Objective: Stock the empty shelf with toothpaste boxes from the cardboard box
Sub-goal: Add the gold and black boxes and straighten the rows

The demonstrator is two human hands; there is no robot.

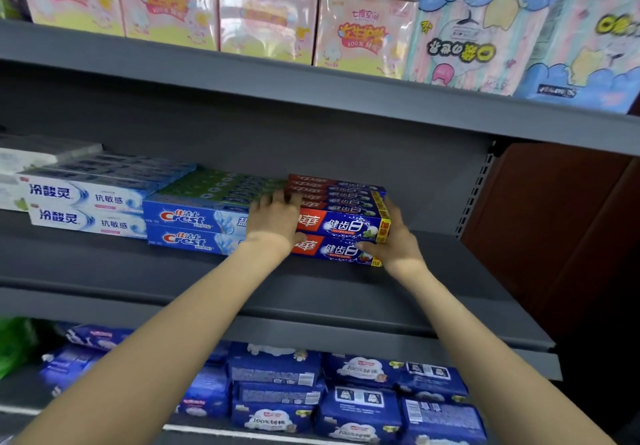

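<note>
On the grey middle shelf (311, 285), a stack of red-and-blue toothpaste boxes (341, 223) sits two high, several deep, at the right end of the row. The left hand (273, 224) rests at the stack's left end, fingers lying relaxed over the top boxes and thumb on the front face. The right hand (398, 240) cups the stack's right end, fingers curled around the corner. To the right of the stack the shelf is bare up to the slotted upright (476, 195). Touching on the left are blue Crest boxes (194, 226), then white-and-blue boxes (86, 207) further left. Pink packs (266, 15) fill the shelf above; blue packs (360, 406) lie below.
</note>
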